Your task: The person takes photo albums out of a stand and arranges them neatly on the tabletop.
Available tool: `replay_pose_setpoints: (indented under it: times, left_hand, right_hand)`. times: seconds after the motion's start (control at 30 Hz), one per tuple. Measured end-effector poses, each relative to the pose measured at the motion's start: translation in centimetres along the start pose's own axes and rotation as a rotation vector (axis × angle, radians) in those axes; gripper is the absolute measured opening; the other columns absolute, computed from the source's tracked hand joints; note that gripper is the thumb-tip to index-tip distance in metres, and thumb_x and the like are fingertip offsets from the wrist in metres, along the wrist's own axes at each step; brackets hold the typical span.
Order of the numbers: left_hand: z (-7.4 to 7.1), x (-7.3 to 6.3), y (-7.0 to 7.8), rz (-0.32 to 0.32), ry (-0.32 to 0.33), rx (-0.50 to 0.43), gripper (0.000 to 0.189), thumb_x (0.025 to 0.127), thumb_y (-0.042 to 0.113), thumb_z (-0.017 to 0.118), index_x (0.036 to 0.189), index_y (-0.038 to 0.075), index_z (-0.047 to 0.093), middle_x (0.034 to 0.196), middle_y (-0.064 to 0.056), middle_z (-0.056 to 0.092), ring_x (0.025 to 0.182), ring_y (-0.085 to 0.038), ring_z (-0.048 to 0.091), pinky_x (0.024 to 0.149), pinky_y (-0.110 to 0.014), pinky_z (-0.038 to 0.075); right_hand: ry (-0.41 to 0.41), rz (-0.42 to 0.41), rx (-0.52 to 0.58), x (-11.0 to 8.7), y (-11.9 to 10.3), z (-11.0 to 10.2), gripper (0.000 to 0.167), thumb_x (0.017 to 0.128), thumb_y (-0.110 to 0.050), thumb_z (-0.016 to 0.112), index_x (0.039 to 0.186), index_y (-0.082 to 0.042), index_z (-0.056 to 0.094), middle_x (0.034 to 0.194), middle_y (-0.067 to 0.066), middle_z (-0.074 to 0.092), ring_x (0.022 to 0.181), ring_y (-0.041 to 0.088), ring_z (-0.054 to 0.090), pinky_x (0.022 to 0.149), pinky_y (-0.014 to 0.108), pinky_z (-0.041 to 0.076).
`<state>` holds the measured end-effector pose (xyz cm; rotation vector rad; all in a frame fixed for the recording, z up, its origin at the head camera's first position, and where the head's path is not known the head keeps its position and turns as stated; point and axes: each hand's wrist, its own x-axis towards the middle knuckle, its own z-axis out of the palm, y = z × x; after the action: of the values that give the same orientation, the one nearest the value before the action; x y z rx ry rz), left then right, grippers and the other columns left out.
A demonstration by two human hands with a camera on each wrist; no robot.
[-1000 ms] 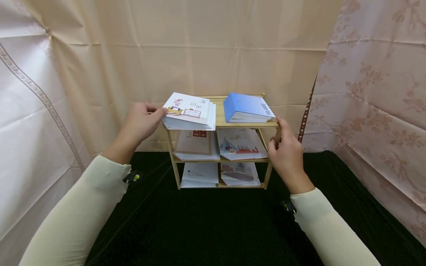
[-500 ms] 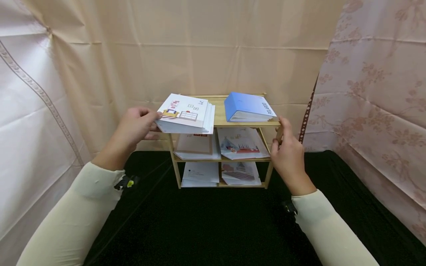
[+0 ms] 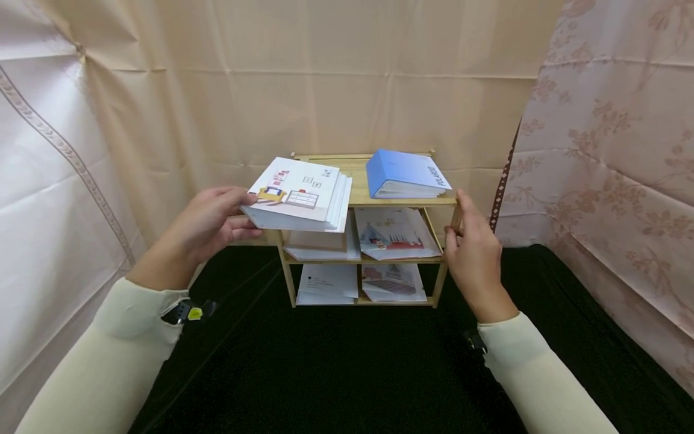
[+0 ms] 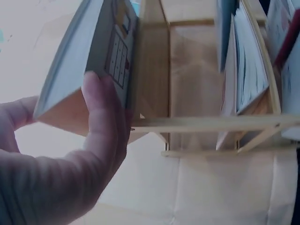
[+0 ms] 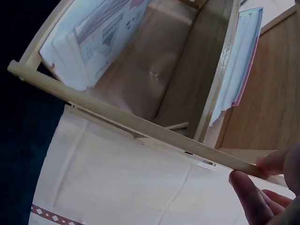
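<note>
At the wooden rack [image 3: 356, 188], the left hand [image 3: 214, 220] clamps its fingers on a white book [image 3: 300, 190]. The right hand's [image 3: 477, 259] fingers pinch the right post [image 3: 441, 280].

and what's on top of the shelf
On top of the shelf, a blue album lies on the right. A white book, held by the left hand, hides the front left; anything beneath is covered, and whether the book touches the shelf isn't clear.
</note>
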<state>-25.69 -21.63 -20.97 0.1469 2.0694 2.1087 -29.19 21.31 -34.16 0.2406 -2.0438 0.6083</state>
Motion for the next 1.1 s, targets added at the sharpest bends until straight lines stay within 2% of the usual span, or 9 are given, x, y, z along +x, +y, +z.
replay_pose_setpoints:
  times: [0.07,0.13,0.33,0.53,0.67,0.9,1.1]
  left_hand:
    - [-0.3,-0.6,-0.1,-0.019,-0.056,-0.046,0.067,0.105,0.015,0.055,0.161,-0.001,0.02,0.139,-0.018,0.049,0.105,-0.019,0.073,0.091,-0.033,0.062]
    - [-0.5,-1.1,-0.3,-0.035,-0.107,-0.091,0.071,0.106,0.013,0.053,0.164,0.002,0.014,0.144,-0.019,0.045,0.111,-0.021,0.072,0.096,-0.035,0.06]
    - [-0.7,-2.8,-1.0,-0.019,-0.183,-0.142,0.073,0.106,0.012,0.052,0.166,0.009,0.011,0.145,-0.017,0.052,0.118,-0.025,0.069,0.1,-0.038,0.058]
    - [-0.8,-4.3,-2.0,0.048,-0.178,-0.178,0.072,0.106,0.008,0.052,0.167,0.013,0.013,0.147,-0.014,0.049,0.12,-0.026,0.068,0.098,-0.041,0.06]
    - [-1.1,-5.1,-2.6,0.1,-0.164,-0.21,0.07,0.106,0.004,0.051,0.166,0.012,0.016,0.147,-0.014,0.049,0.118,-0.027,0.069,0.093,-0.043,0.061]
    - [-1.7,-5.6,-3.4,0.156,-0.152,-0.239,0.07,0.105,-0.001,0.05,0.165,0.009,0.016,0.142,-0.014,0.054,0.117,-0.029,0.069,0.09,-0.045,0.062]
    - [-2.6,-6.2,-4.5,0.216,-0.184,-0.268,0.062,0.105,-0.005,0.047,0.161,0.006,0.023,0.139,-0.013,0.06,0.116,-0.03,0.069,0.087,-0.046,0.063]
  right_hand:
    - [0.01,-0.025,-0.032,0.0,0.0,0.0,0.08,0.09,0.002,0.075,0.159,-0.017,0.04,0.141,0.024,0.06,0.114,0.044,0.067,0.084,0.062,0.059]
    - [0.012,-0.043,-0.056,0.0,-0.1,0.0,0.08,0.09,0.001,0.075,0.159,-0.016,0.04,0.137,0.026,0.062,0.113,0.045,0.066,0.083,0.062,0.059]
    - [-0.006,-0.036,-0.09,-0.1,-0.3,0.0,0.079,0.092,-0.001,0.074,0.16,-0.015,0.038,0.133,0.027,0.063,0.109,0.046,0.067,0.079,0.064,0.058]
    - [-0.017,-0.019,-0.084,-0.2,-0.4,-0.1,0.077,0.092,0.0,0.073,0.159,-0.013,0.038,0.131,0.028,0.064,0.109,0.047,0.067,0.078,0.066,0.058]
    - [-0.016,-0.016,-0.076,-0.2,-0.4,-0.1,0.077,0.092,0.0,0.073,0.16,-0.014,0.038,0.13,0.029,0.064,0.108,0.047,0.068,0.077,0.066,0.058]
    - [-0.023,-0.01,-0.067,-0.2,-0.3,-0.1,0.079,0.092,0.0,0.073,0.16,-0.015,0.037,0.129,0.028,0.065,0.107,0.047,0.068,0.076,0.065,0.057]
    - [-0.027,-0.008,-0.069,-0.1,-0.2,0.0,0.079,0.091,0.001,0.073,0.16,-0.015,0.037,0.125,0.029,0.066,0.104,0.047,0.069,0.074,0.064,0.058]
